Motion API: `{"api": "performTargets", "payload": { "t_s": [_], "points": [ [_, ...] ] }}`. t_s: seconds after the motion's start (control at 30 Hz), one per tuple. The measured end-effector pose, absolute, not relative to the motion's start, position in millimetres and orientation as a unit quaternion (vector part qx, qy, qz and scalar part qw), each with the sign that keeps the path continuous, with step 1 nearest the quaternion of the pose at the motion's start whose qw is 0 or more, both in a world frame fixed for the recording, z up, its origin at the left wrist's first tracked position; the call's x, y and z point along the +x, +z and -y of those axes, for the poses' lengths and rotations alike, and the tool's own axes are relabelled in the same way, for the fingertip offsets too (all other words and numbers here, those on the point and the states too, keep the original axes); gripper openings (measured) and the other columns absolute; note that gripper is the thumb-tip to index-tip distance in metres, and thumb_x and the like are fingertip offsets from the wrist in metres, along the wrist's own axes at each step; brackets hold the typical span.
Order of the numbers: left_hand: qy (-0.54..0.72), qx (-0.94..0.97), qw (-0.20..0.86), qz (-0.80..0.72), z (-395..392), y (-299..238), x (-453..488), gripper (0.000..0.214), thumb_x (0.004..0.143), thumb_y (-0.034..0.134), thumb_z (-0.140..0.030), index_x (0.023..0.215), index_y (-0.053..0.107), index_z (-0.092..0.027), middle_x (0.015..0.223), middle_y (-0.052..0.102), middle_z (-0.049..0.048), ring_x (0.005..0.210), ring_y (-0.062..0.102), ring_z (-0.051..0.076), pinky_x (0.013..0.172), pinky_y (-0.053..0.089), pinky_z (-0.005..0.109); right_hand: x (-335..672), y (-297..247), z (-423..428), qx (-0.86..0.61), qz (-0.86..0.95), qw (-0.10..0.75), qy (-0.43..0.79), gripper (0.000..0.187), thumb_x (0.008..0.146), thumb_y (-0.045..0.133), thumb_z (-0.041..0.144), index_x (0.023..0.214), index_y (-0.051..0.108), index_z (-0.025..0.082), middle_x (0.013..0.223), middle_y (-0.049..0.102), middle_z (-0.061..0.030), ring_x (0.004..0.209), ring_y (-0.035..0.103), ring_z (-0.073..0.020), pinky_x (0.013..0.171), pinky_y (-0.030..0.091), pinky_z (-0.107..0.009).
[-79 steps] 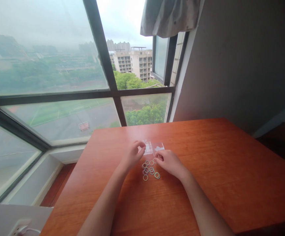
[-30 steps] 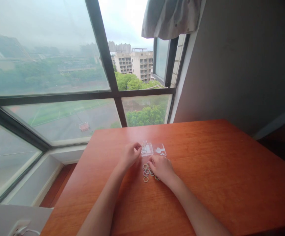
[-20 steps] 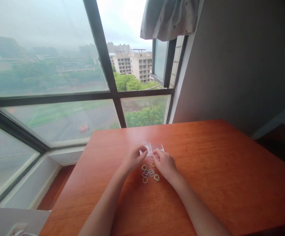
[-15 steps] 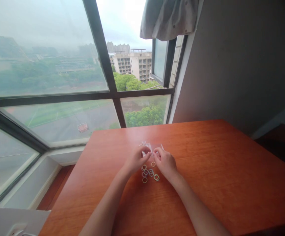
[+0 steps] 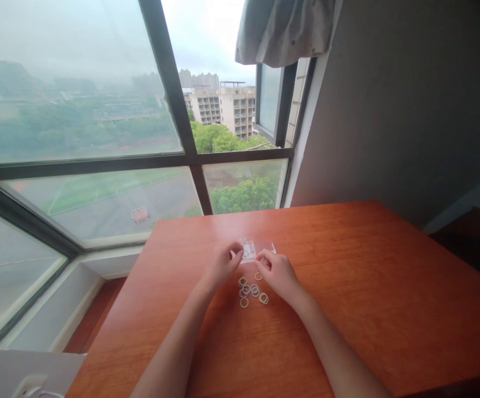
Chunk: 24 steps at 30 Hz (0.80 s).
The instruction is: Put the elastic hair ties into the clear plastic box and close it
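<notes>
A clear plastic case (image 5: 250,257) lies on the table, its see-through parts showing between and behind my hands. My left hand (image 5: 222,265) is at its left side, thumb and fingertips brought together in a pinch; what they hold, if anything, is too small to make out. On the right, my right hand (image 5: 280,272) also has its fingertips pinched, close to the case's near edge. I cannot tell what is in them. Several small pale rings (image 5: 255,291) lie in a loose group nearer to me, some overlapping. A single yellowish ring (image 5: 258,276) lies near my right hand.
The reddish-brown wooden table (image 5: 372,287) reaches far to the right. Its left edge borders a window bay with dark window frames (image 5: 99,167). A grey wall (image 5: 389,110) rises behind on the right, and a curtain (image 5: 285,33) hangs above the open window pane.
My left hand has moved a little to the left, away from my right hand, so the gap between the fingertips is wider and more of the case shows. The rings lie where they were.
</notes>
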<state>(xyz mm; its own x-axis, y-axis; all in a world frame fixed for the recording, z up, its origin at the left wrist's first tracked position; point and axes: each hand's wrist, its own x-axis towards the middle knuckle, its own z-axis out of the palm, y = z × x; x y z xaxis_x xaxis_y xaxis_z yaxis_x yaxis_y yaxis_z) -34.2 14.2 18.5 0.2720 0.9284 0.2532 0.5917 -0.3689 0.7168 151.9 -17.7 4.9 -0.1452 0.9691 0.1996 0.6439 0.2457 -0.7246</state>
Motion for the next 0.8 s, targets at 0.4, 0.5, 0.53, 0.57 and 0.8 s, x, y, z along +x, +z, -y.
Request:
{"api": "performTargets", "payload": {
  "t_s": [0.4, 0.5, 0.53, 0.57, 0.8],
  "points": [
    [0.29, 0.762, 0.215, -0.538, -19.0, 6.1, -46.2, 0.014, 0.08, 0.052, -0.023, 0.078, 0.066, -0.017, 0.074, 0.066, 0.0013, 0.063, 0.055, 0.012, 0.059, 0.04, 0.022, 163.6, 12.9, 24.3, -0.497, 0.768, 0.233, 0.331, 0.01, 0.074, 0.058, 0.018, 0.076, 0.068, 0.021, 0.06, 0.057, 0.0044, 0.058, 0.049, -0.0098, 0.054, 0.031, -0.02],
    [0.286, 0.761, 0.214, -0.542, -19.4, 6.4, -48.1, 0.015, 0.08, 0.052, -0.023, 0.079, 0.066, -0.018, 0.073, 0.065, 0.001, 0.062, 0.055, 0.012, 0.058, 0.04, 0.022, 164.8, 12.5, 25.0, -0.492, 0.774, 0.213, 0.337, 0.01, 0.072, 0.061, 0.018, 0.078, 0.068, 0.021, 0.062, 0.057, 0.0043, 0.059, 0.049, -0.0098, 0.053, 0.029, -0.02],
    [0.287, 0.761, 0.213, -0.541, -19.9, 6.7, -49.5, 0.015, 0.08, 0.052, -0.024, 0.079, 0.066, -0.018, 0.074, 0.065, 0.001, 0.062, 0.055, 0.012, 0.058, 0.04, 0.022, 164.8, 12.4, 25.2, -0.491, 0.776, 0.209, 0.336, 0.01, 0.071, 0.062, 0.019, 0.079, 0.068, 0.021, 0.062, 0.057, 0.0044, 0.059, 0.049, -0.0098, 0.053, 0.029, -0.02],
    [0.29, 0.762, 0.212, -0.539, -20.5, 7.0, -51.2, 0.016, 0.081, 0.052, -0.024, 0.079, 0.066, -0.018, 0.074, 0.065, 0.001, 0.063, 0.055, 0.012, 0.059, 0.04, 0.022, 164.7, 12.4, 25.4, -0.49, 0.777, 0.207, 0.335, 0.01, 0.071, 0.063, 0.02, 0.079, 0.068, 0.021, 0.063, 0.057, 0.0044, 0.06, 0.049, -0.0098, 0.053, 0.029, -0.02],
    [0.303, 0.754, 0.216, -0.542, -23.5, 11.0, -59.3, 0.018, 0.083, 0.05, -0.027, 0.08, 0.065, -0.017, 0.075, 0.066, 0.0016, 0.064, 0.056, 0.013, 0.06, 0.042, 0.023, 164.9, 11.4, 25.7, -0.497, 0.775, 0.189, 0.343, 0.009, 0.072, 0.065, 0.022, 0.08, 0.068, 0.021, 0.066, 0.06, 0.0036, 0.063, 0.051, -0.0102, 0.055, 0.031, -0.02]
  ]
}}
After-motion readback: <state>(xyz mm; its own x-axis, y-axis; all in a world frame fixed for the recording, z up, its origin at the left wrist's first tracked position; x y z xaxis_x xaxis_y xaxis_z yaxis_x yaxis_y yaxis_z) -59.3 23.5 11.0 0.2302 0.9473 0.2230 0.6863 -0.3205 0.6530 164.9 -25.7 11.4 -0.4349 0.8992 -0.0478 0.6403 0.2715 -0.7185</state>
